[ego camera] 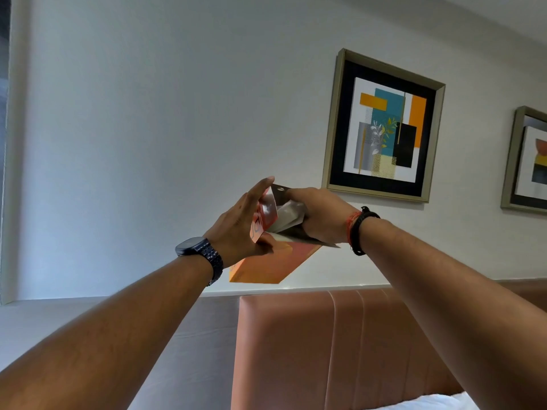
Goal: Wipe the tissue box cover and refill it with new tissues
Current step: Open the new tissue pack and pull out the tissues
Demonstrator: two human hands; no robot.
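Note:
Both hands are raised in front of the wall. My left hand [242, 223] presses an orange tissue pack [268, 264] from the left, fingers stretched up along its end flap. My right hand [321, 216] grips a dark tissue box cover [288, 214] from the right, with its open side turned toward the pack. White tissue shows inside the opening. The orange pack sticks out below and partly sits within the cover. How deep it sits is hidden by my fingers.
A framed abstract picture [384, 125] hangs on the white wall behind my hands, a second frame [529, 161] at the right edge. Below stands a padded terracotta headboard [340, 344], with a white pillow [429, 403] at the bottom.

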